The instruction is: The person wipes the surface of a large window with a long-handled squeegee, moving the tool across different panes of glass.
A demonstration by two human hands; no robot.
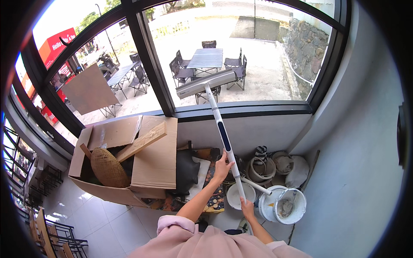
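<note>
A long-handled window squeegee [207, 83] with a wide grey head and a white pole leans up toward the window pane [258, 38]. Its head overlaps the lower part of the glass; whether it touches cannot be told. Partway down the pole, below a dark blue section, my left hand [223, 168] is closed around it. Lower down, close to my body, my right hand [247, 209] grips the same pole. The bottom end of the pole is partly hidden by my clothing.
On the left stands an open cardboard box [154, 159] holding a wooden plank [144, 141] and a woven basket-like piece [107, 167]. White buckets [297, 215] and pots [261, 170] crowd the floor on the right, by the white wall [357, 172]. A black window frame [241, 111] borders the glass.
</note>
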